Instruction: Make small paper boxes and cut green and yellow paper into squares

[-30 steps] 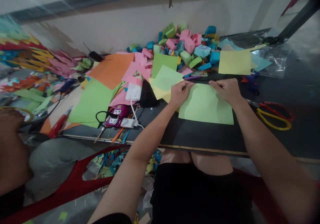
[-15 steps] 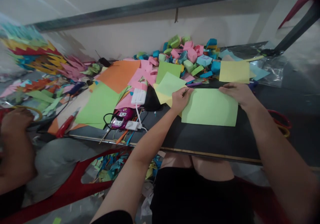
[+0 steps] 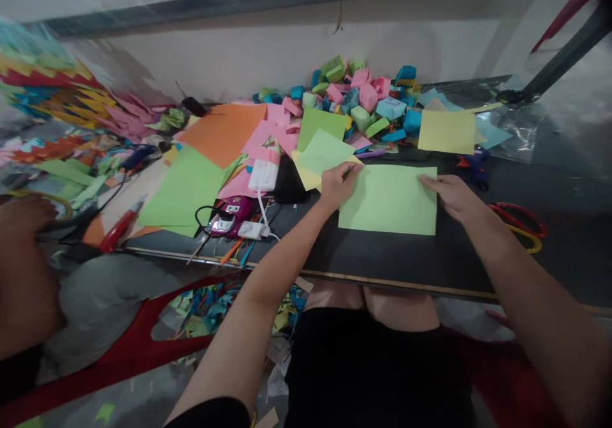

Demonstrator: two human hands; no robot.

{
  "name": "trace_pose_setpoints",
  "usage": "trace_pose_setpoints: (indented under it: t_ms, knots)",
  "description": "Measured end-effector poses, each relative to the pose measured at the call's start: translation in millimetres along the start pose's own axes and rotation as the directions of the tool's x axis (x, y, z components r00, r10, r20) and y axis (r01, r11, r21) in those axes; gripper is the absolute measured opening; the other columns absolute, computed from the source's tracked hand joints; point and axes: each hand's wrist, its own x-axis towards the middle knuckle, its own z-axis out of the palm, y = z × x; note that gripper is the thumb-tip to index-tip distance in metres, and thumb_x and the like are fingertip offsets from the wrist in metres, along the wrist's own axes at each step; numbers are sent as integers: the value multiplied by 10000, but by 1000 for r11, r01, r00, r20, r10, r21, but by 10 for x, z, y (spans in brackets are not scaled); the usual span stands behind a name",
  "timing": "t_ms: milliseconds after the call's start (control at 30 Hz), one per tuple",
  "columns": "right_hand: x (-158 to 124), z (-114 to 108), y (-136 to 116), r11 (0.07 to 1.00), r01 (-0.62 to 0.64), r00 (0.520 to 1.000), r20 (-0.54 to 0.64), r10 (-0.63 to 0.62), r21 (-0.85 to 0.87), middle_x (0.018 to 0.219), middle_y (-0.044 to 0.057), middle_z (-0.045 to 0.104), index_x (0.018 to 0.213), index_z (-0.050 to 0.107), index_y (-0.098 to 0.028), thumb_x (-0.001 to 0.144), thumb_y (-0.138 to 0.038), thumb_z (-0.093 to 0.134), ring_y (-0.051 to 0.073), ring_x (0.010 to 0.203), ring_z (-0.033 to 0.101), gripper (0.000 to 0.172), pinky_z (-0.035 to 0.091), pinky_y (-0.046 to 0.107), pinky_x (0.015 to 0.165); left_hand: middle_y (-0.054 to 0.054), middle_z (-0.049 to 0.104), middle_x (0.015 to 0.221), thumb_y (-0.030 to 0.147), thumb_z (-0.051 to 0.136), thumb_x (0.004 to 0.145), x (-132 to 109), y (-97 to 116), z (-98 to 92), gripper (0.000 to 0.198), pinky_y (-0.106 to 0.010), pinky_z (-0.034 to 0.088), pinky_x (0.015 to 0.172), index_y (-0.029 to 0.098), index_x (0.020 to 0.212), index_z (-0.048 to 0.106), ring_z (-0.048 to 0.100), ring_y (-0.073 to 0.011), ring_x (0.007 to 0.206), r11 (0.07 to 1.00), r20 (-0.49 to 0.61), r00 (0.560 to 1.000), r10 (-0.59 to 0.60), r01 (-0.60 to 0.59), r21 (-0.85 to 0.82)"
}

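Observation:
A light green paper sheet (image 3: 389, 199) lies flat on the dark table (image 3: 382, 256) in front of me. My left hand (image 3: 338, 184) rests on its upper left corner, fingers curled and pinching the edge. My right hand (image 3: 452, 196) presses on the sheet's right edge with the fingers bent down onto the paper. Both hands stay on the same sheet.
Loose coloured sheets (image 3: 224, 131) and a heap of small folded paper boxes (image 3: 358, 93) crowd the back. Red-and-yellow scissors (image 3: 521, 224) lie right, a white charger with cable (image 3: 262, 176) left. Another person's arm (image 3: 23, 268) is at far left.
My right hand slid from the sheet's top right corner down to its right edge. The sheet now lies squarer to me; my left hand stayed at the top left corner.

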Motion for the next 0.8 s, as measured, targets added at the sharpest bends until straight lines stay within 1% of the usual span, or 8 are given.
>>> trace_pose_setpoints:
  t_ms: [100,167,233,300,400,500,700,800]
  knots:
    - [12,27,-21,996,47,997,-60,-51,-78,649,78,721,646,730,-279,676,-607,903,266,589,688,372,570,423,506,-27,726,763,409,715,960,50,-95,29,206,-286,466,657,219,956,793,606,-135,660,999,-22,999,-28,27,-42]
    - [17,63,-29,988,121,979,-155,-134,-95,640,60,706,638,713,-283,702,-619,879,241,562,657,380,546,406,489,40,529,582,527,730,942,90,-170,73,336,-291,387,566,233,1099,772,459,-114,533,989,-29,994,-107,104,-108]
    - [19,101,-20,982,168,960,-213,-182,-85,634,47,695,631,693,-287,707,-635,866,219,539,622,396,530,395,483,88,308,528,628,740,906,122,-232,119,473,-298,297,516,245,1183,733,311,-100,487,964,-13,981,-193,187,-190]
    - [15,133,4,982,177,955,-232,-187,-63,626,36,680,626,673,-287,700,-648,860,204,533,597,413,524,387,489,93,218,552,700,723,881,135,-262,150,506,-301,250,506,242,1095,722,242,-96,500,941,18,972,-235,232,-246]
    - [3,160,51,986,166,952,-256,-167,-23,580,17,623,605,643,-273,657,-658,868,176,519,547,449,483,356,490,71,193,575,780,642,870,115,-243,151,578,-294,224,507,232,703,571,216,-99,530,944,72,975,-209,220,-247]
    - [1,159,87,979,202,941,-279,-193,3,601,9,607,621,643,-249,648,-700,839,148,533,515,493,429,315,500,45,206,580,784,572,881,75,-180,117,682,-291,225,513,235,575,306,226,-109,552,971,103,987,-123,141,-192]
    - [-3,116,166,935,240,901,-299,-315,-262,604,0,546,696,682,-225,785,-733,677,149,560,472,516,346,299,529,25,298,597,678,532,934,19,-98,79,552,-301,326,573,232,621,442,339,-137,602,995,52,998,-44,48,-83]
    - [-3,101,194,888,237,885,-289,-364,-393,597,-2,490,730,679,-225,831,-717,597,165,586,463,509,322,304,549,21,281,598,622,540,951,-6,-86,78,534,-313,323,585,234,607,410,349,-145,610,998,27,999,-41,42,-39]
